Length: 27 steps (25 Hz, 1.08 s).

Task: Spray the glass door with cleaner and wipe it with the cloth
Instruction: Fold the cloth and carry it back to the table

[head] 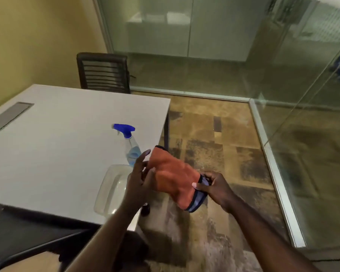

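An orange cloth (173,175) with a dark-edged blue underside is stretched between both hands, just past the table's near right corner. My left hand (140,178) grips its left side with the index finger raised. My right hand (214,186) pinches the folded right end. A clear spray bottle (131,149) with a blue trigger head stands on the white table (57,138), just behind my left hand. The glass door (312,118) and glass walls run along the right and the back.
A clear plastic tray (111,190) lies on the table's near right corner under my left forearm. A black slatted chair (103,72) stands behind the table by the yellow wall. A dark chair back fills the lower left. Patterned brown floor lies between table and glass.
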### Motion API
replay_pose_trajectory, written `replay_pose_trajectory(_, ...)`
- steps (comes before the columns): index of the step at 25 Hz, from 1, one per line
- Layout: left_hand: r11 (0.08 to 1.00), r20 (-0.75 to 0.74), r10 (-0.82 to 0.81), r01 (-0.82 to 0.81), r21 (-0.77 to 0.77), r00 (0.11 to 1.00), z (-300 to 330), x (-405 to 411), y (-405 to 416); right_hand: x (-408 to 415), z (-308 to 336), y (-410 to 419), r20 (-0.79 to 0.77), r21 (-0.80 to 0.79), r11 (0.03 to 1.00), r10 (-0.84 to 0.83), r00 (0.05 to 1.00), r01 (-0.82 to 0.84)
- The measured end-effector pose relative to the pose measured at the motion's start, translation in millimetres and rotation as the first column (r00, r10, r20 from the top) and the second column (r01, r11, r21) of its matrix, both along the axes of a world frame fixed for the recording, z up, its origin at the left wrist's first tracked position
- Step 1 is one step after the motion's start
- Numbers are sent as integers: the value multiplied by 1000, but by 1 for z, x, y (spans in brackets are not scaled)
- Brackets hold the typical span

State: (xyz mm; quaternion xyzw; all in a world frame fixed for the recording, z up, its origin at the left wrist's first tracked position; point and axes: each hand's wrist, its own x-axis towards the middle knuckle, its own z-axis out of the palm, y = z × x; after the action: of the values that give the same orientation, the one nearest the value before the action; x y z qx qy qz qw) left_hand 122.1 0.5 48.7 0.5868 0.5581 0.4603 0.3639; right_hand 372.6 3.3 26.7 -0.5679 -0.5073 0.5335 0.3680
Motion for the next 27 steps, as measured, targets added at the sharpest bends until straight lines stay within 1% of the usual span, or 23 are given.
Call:
replay_pose_trajectory(3, 995, 49, 96, -95, -27, 994, -8, -24, -9, -28, -6, 13, 47, -6, 997, 73, 996, -73)
replay_pose_trajectory(5, 984, 43, 172, -169, -60, 984, -9, -40, -15, -47, -12, 25, 69, -13, 990, 142, 987, -141)
replay_pose_trajectory(11, 919, -103, 356, -368, -142, 929, -29, -85, -24, -102, -30, 55, 138, -66, 950, 312, 940, -306)
replay_pose_trajectory(14, 879, -187, 421, -450, -156, 888, -35, -101, -24, -134, -36, 71, 231, -67, 918, 395, 889, -390)
replay_pose_trajectory(16, 855, -226, 449, -490, -173, 864, -40, -112, -20, -157, -43, 77, 290, -100, 915, 403, 868, -391)
replay_pose_trajectory(18, 844, -297, 445, -507, -177, 845, -47, -122, -15, -180, -49, 83, 377, -165, 909, 418, 827, -384)
replay_pose_trajectory(19, 849, -334, 428, -500, -171, 840, -51, -127, -13, -191, -49, 85, 449, -191, 900, 436, 780, -392)
replay_pose_trajectory(20, 854, -373, 404, -490, -172, 835, -55, -131, -11, -201, -51, 86, 512, -203, 892, 449, 733, -404)
replay_pose_trajectory(21, 856, -407, 382, -484, -182, 830, -60, -136, -8, -210, -53, 87, 540, -188, 889, 449, 712, -418)
replay_pose_trajectory(24, 828, -503, 331, -502, -252, 798, -73, -147, 0, -231, -63, 86, 522, -127, 894, 429, 737, -431)
replay_pose_trajectory(27, 819, -579, 271, -500, -281, 769, -84, -151, 2, -245, -73, 88, 567, -123, 888, 429, 703, -443)
